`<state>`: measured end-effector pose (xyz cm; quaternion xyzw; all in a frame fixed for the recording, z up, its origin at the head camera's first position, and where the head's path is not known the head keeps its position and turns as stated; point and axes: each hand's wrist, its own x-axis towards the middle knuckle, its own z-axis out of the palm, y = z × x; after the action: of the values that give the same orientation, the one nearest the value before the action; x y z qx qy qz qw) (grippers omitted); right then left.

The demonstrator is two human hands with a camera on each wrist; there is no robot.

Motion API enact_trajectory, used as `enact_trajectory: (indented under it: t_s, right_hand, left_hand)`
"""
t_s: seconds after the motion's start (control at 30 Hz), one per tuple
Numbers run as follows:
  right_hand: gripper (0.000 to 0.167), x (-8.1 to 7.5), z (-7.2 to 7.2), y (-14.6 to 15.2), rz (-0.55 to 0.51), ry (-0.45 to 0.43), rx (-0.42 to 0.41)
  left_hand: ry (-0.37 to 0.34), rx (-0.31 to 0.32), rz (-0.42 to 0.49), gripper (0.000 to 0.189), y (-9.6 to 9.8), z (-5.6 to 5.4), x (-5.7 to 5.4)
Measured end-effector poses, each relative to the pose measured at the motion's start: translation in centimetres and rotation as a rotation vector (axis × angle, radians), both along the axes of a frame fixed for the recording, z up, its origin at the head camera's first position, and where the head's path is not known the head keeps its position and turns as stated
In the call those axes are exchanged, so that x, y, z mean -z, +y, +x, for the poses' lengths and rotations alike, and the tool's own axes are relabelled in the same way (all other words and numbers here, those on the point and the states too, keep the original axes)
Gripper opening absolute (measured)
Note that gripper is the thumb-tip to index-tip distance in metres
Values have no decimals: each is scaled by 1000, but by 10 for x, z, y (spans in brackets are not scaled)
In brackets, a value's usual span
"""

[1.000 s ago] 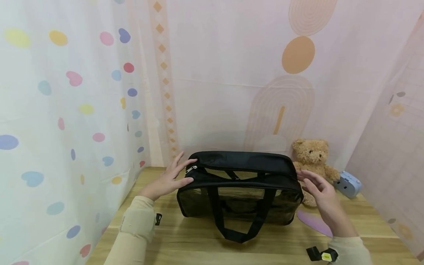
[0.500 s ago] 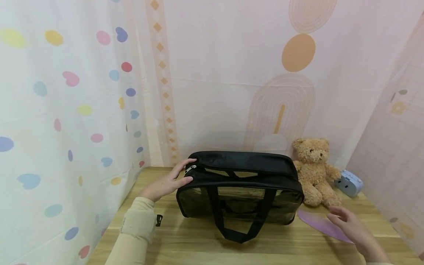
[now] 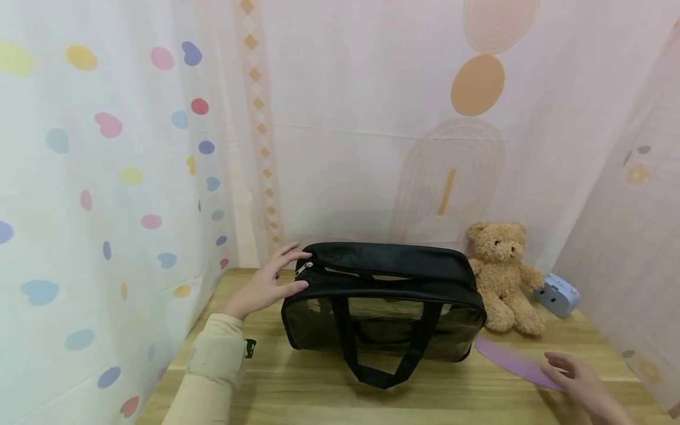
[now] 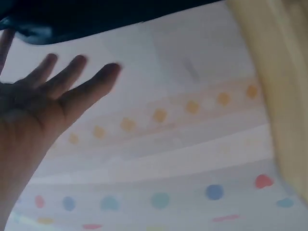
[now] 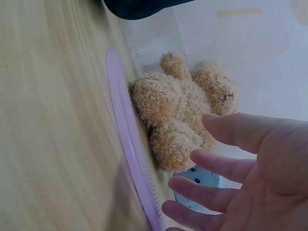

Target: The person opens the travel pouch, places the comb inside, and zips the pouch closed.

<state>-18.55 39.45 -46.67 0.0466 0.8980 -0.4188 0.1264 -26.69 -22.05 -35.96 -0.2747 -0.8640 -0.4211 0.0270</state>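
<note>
A black bag [image 3: 393,262] with see-through sides stands on the wooden table in the head view, its top partly unzipped and a strap handle hanging in front. My left hand [image 3: 265,289] touches the bag's left end, thumb and fingers spread on either side of the metal zipper pull [image 3: 304,270]. In the left wrist view, several fingers [image 4: 91,84] stretch out below the bag's dark edge. Over at the right, my right hand [image 3: 579,381] hovers by the near end of a purple comb [image 3: 512,363], fingers loosely bent. The right wrist view shows comb teeth and nothing in that hand.
A tan teddy bear [image 3: 502,283] sits just right of the bag, behind the comb. Beside it is a light blue boxy item [image 3: 558,295] with two dark marks. Patterned curtains [image 3: 340,147] enclose the table at the back and sides.
My right hand has left the bag's right end and moved down and right to the comb. The left hand has stayed at the bag, whose top gap looks slightly narrower.
</note>
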Motion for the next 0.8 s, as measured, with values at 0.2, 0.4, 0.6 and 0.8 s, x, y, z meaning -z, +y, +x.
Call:
enact_trajectory:
  t_s: [0.2, 0.4, 0.6, 0.8]
  right_hand:
    - [64, 4, 2, -1, 47, 28, -2]
    - [66, 4, 1, 0, 43, 17, 13]
    - [67, 7, 2, 2, 58, 31, 12]
    - [66, 7, 2, 1, 42, 31, 16]
  left_hand:
    - [59, 71, -50, 52, 5, 6, -17]
    - [20, 35, -99, 45, 6, 0, -19]
    - [14, 44, -174, 55, 9, -11, -28]
    - [-37, 72, -244, 69, 4, -12, -27]
